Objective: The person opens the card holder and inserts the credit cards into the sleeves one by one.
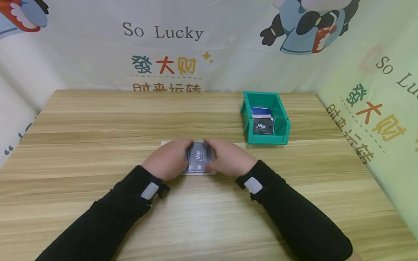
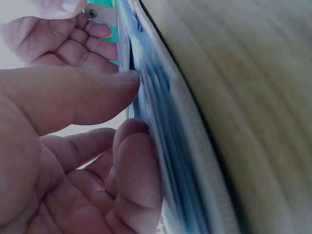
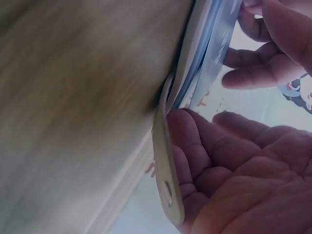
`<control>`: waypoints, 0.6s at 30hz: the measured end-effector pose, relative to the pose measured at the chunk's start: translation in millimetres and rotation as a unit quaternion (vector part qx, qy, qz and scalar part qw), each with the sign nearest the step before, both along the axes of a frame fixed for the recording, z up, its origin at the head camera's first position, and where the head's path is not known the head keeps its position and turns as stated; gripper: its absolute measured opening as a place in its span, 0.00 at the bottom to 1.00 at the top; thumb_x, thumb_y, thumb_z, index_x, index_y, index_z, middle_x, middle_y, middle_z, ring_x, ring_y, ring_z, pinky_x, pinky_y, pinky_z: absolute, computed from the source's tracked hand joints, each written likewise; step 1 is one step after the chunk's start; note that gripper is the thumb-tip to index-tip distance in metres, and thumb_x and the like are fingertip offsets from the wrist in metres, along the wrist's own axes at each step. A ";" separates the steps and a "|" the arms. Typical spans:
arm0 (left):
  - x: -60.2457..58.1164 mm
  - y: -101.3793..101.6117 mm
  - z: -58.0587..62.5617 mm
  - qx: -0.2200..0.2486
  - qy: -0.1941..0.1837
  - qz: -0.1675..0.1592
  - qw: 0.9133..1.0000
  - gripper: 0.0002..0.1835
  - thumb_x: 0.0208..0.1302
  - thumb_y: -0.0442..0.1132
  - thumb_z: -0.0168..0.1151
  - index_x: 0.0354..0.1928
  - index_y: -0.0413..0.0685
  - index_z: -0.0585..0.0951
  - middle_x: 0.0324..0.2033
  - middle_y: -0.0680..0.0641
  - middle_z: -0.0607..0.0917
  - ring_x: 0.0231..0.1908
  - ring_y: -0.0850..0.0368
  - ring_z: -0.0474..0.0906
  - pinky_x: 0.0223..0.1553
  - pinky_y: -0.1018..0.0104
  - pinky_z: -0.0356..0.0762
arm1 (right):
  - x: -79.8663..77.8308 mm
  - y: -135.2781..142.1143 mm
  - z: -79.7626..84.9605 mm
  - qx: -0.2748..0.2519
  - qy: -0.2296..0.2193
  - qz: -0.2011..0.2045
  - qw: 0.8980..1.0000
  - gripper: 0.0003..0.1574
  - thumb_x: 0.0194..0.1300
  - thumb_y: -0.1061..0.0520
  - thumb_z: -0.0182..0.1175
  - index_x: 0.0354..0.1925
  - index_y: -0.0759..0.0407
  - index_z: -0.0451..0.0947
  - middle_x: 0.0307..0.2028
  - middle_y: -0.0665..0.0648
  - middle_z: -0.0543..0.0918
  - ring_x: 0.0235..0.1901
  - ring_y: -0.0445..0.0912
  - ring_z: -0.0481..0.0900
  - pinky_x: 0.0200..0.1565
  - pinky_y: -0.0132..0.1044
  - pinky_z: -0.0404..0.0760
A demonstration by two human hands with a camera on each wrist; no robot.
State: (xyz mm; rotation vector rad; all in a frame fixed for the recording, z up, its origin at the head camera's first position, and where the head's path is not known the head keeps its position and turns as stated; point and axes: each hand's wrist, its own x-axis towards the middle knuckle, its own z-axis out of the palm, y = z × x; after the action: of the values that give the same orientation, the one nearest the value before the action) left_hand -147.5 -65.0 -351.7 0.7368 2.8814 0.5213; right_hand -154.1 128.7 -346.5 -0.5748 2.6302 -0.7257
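Observation:
A card holder [image 1: 199,156] with clear plastic pages lies open on the wooden table, a grey Vip card showing on top. My left hand [image 1: 171,157] holds its left side. In the left wrist view, the thumb and a curled finger [image 2: 139,165] meet the edges of the stacked pages [image 2: 168,131]. My right hand [image 1: 230,156] grips the right side, thumb near the lower corner and forefinger toward the top. The right wrist view shows its curled fingers [image 3: 187,141] against a pale snap strap [image 3: 165,170] on the cover's edge; its thumb is hidden there.
Behind my right hand stands a green bin [image 1: 284,125] with several cards [image 1: 262,125] in it, a dark Vip card on top. A printed cloth [image 1: 225,65] hangs along the table's back edge, with more cloth on both sides.

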 end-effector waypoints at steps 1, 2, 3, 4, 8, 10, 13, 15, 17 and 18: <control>0.0 0.1 0.2 -0.005 0.003 -0.002 1.000 0.28 0.58 0.33 0.59 0.62 0.35 0.68 0.55 0.37 0.74 0.51 0.50 0.70 0.52 0.53 0.72 | -0.2 0.2 0.0 -0.005 -0.003 -0.003 1.000 0.51 0.53 0.51 0.70 0.69 0.58 0.57 0.62 0.56 0.69 0.51 0.43 0.68 0.56 0.42 0.70; 0.0 0.0 0.3 -0.009 0.005 -0.003 1.000 0.28 0.58 0.33 0.59 0.62 0.35 0.68 0.55 0.37 0.74 0.51 0.50 0.70 0.52 0.53 0.72 | -0.5 0.4 0.0 -0.010 -0.005 -0.006 1.000 0.51 0.53 0.51 0.70 0.69 0.57 0.57 0.61 0.56 0.69 0.50 0.43 0.68 0.55 0.42 0.70; 0.0 0.0 0.4 -0.014 0.006 -0.005 1.000 0.28 0.58 0.34 0.60 0.62 0.35 0.68 0.55 0.37 0.74 0.51 0.50 0.70 0.52 0.54 0.72 | -0.6 0.5 0.0 -0.016 -0.008 -0.011 1.000 0.51 0.53 0.51 0.70 0.69 0.56 0.57 0.61 0.56 0.69 0.50 0.43 0.68 0.55 0.43 0.71; -0.1 0.0 0.5 -0.018 0.006 -0.006 1.000 0.29 0.58 0.34 0.60 0.62 0.35 0.69 0.55 0.37 0.74 0.51 0.50 0.70 0.52 0.54 0.72 | -0.7 0.6 0.0 -0.022 -0.011 -0.016 1.000 0.50 0.53 0.51 0.70 0.69 0.56 0.58 0.61 0.56 0.69 0.50 0.43 0.69 0.54 0.42 0.72; -0.6 -0.1 0.7 -0.026 0.002 -0.007 1.000 0.29 0.58 0.35 0.61 0.63 0.37 0.69 0.55 0.38 0.74 0.50 0.51 0.70 0.52 0.54 0.72 | -1.0 0.7 0.4 -0.054 -0.030 -0.036 0.997 0.47 0.54 0.52 0.69 0.68 0.55 0.60 0.60 0.55 0.70 0.49 0.43 0.71 0.49 0.40 0.75; -1.1 0.2 0.6 -0.027 -0.003 -0.004 1.000 0.29 0.58 0.35 0.60 0.63 0.37 0.68 0.54 0.38 0.74 0.47 0.52 0.71 0.50 0.55 0.74 | -1.2 0.6 0.8 -0.072 -0.043 -0.047 0.995 0.45 0.55 0.53 0.69 0.67 0.55 0.61 0.60 0.54 0.70 0.49 0.43 0.72 0.47 0.39 0.77; -1.5 0.0 0.3 -0.027 -0.003 -0.004 1.000 0.29 0.58 0.35 0.60 0.63 0.38 0.69 0.53 0.38 0.74 0.44 0.53 0.71 0.47 0.56 0.75 | -1.3 0.6 1.7 -0.090 -0.056 -0.062 0.992 0.43 0.56 0.55 0.68 0.67 0.55 0.62 0.58 0.53 0.72 0.47 0.42 0.73 0.44 0.38 0.78; -1.5 -0.4 0.2 -0.027 -0.001 -0.005 1.000 0.28 0.58 0.35 0.61 0.62 0.38 0.70 0.52 0.39 0.75 0.41 0.54 0.71 0.45 0.57 0.76 | -1.2 0.5 1.8 -0.102 -0.060 -0.068 0.991 0.42 0.56 0.56 0.67 0.66 0.55 0.62 0.55 0.53 0.74 0.45 0.41 0.74 0.42 0.37 0.79; -1.3 -0.8 0.2 -0.024 0.000 -0.007 1.000 0.28 0.58 0.35 0.61 0.62 0.38 0.70 0.50 0.39 0.75 0.40 0.54 0.71 0.44 0.58 0.76 | -1.0 0.5 1.9 -0.110 -0.062 -0.069 0.990 0.41 0.57 0.56 0.67 0.66 0.55 0.62 0.51 0.53 0.75 0.42 0.41 0.75 0.39 0.36 0.79; -1.4 -1.1 0.0 -0.022 0.000 -0.007 1.000 0.28 0.58 0.35 0.61 0.61 0.38 0.71 0.50 0.40 0.75 0.39 0.55 0.71 0.43 0.58 0.76 | -1.0 0.4 1.8 -0.114 -0.062 -0.070 0.989 0.41 0.57 0.57 0.67 0.66 0.55 0.63 0.50 0.53 0.76 0.41 0.40 0.75 0.38 0.36 0.79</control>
State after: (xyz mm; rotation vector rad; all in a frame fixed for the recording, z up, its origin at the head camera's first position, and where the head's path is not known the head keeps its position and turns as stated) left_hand -148.9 -66.1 -351.7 0.7488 2.8765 0.4545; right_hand -155.1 129.1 -344.8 -0.3939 2.5073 -1.0804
